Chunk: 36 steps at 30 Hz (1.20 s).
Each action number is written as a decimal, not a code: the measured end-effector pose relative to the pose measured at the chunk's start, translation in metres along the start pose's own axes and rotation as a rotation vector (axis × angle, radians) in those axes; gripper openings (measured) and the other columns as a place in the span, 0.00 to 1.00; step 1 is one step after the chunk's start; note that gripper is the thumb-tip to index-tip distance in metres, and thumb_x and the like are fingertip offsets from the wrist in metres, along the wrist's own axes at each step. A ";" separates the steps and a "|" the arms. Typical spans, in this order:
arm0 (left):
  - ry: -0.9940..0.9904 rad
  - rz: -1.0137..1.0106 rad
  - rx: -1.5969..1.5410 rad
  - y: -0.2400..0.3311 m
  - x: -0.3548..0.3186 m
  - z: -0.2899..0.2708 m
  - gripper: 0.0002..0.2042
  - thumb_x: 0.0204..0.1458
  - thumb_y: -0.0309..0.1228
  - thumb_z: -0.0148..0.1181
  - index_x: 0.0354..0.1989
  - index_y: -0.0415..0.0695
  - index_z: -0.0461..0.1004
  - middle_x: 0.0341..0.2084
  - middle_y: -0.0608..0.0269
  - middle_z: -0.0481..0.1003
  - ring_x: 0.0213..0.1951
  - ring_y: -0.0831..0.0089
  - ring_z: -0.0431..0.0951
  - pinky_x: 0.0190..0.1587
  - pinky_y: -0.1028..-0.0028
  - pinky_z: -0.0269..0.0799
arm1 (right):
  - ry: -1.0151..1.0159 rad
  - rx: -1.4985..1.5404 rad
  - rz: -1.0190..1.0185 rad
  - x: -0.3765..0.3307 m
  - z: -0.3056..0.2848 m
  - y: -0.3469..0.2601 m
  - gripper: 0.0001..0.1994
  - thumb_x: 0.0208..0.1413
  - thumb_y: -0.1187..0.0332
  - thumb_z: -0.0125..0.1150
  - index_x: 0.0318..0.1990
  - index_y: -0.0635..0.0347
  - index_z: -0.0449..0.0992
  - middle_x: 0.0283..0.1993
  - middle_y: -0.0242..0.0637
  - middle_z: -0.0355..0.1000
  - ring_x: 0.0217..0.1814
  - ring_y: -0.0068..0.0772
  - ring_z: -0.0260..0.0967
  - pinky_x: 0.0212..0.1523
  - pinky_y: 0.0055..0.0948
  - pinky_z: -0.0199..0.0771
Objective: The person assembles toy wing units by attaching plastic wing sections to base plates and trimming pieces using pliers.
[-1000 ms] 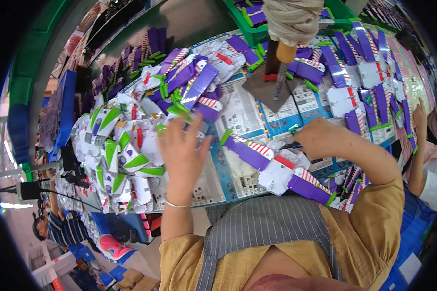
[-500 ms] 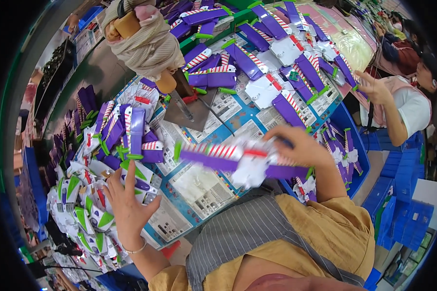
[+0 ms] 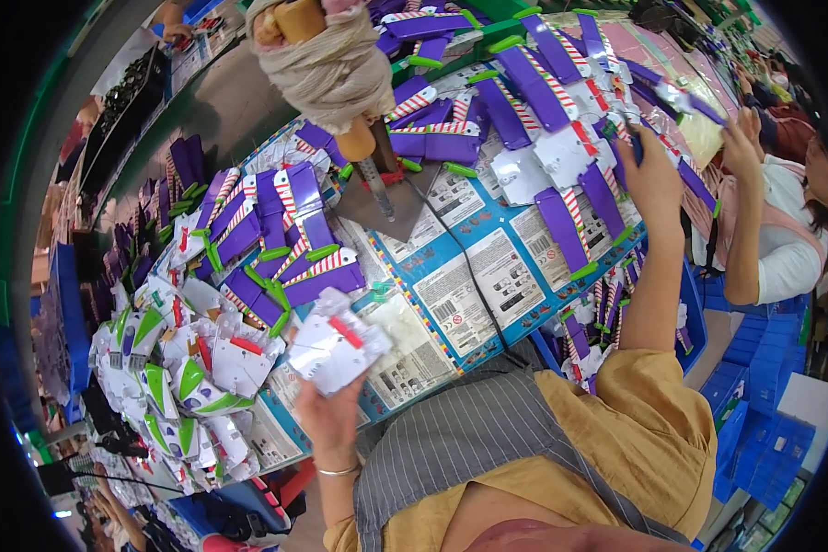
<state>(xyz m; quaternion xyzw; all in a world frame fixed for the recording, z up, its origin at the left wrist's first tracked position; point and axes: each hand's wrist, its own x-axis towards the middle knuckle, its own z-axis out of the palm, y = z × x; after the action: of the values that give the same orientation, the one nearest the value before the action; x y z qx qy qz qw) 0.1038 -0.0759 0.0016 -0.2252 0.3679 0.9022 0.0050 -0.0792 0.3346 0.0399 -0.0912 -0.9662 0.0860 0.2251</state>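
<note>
My left hand grips a white plastic toy body with a red strip, raised over the near edge of the paper-covered table. A heap of white toy shells with green panels lies beside that hand on the left. My right hand reaches far right with its fingers closed round a small dark tool whose kind I cannot make out. Below and around that hand are purple wings with red-striped edges and green tips, some joined to white bodies.
A cloth-wrapped post with a metal shaft stands at the back of the table. A black cord crosses the printed sheets. On the right, a blue bin holds winged toys. A co-worker sits just beyond it.
My left hand has come away from the shell heap with a white toy body. My right hand has moved up and right, and the winged toy is no longer in front of me.
</note>
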 end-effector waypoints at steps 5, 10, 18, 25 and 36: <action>-0.059 0.381 0.774 -0.032 -0.008 0.004 0.42 0.44 0.21 0.55 0.67 0.44 0.38 0.63 0.47 0.51 0.63 0.58 0.54 0.63 0.62 0.49 | -0.063 0.337 -0.324 -0.026 -0.002 -0.079 0.09 0.51 0.68 0.58 0.39 0.57 0.71 0.35 0.43 0.71 0.38 0.47 0.71 0.35 0.39 0.69; -0.394 0.879 1.608 -0.027 0.008 -0.003 0.25 0.42 0.22 0.58 0.53 0.46 0.67 0.58 0.45 0.58 0.61 0.48 0.58 0.60 0.54 0.53 | -0.235 0.246 -0.527 -0.003 0.061 -0.132 0.25 0.46 0.64 0.63 0.54 0.52 0.65 0.52 0.37 0.66 0.42 0.46 0.71 0.39 0.38 0.72; -0.358 0.891 1.835 -0.036 -0.004 0.009 0.21 0.43 0.37 0.62 0.49 0.54 0.72 0.49 0.61 0.67 0.46 0.65 0.66 0.47 0.63 0.57 | -0.249 0.189 -0.654 0.006 0.057 -0.125 0.17 0.44 0.62 0.63 0.42 0.58 0.73 0.37 0.42 0.73 0.37 0.48 0.72 0.37 0.40 0.72; -0.405 1.035 1.662 -0.022 0.008 0.030 0.19 0.41 0.35 0.64 0.45 0.51 0.74 0.44 0.63 0.70 0.41 0.68 0.70 0.42 0.66 0.60 | -0.301 0.374 -0.208 -0.023 -0.015 -0.110 0.14 0.52 0.70 0.56 0.46 0.59 0.67 0.28 0.42 0.70 0.29 0.38 0.70 0.28 0.35 0.68; -0.990 1.526 1.208 -0.030 0.020 0.096 0.18 0.44 0.28 0.54 0.46 0.42 0.70 0.44 0.58 0.70 0.44 0.67 0.72 0.36 0.75 0.69 | -0.928 1.286 -0.106 -0.123 -0.027 -0.091 0.05 0.53 0.74 0.53 0.35 0.64 0.72 0.33 0.32 0.69 0.34 0.20 0.62 0.34 0.22 0.60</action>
<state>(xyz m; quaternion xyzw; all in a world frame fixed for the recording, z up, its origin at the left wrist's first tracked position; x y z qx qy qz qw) 0.0518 0.0065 0.0341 0.4898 0.7502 0.3288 -0.2986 0.0293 0.2237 0.0314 0.1478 -0.7253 0.6455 -0.1881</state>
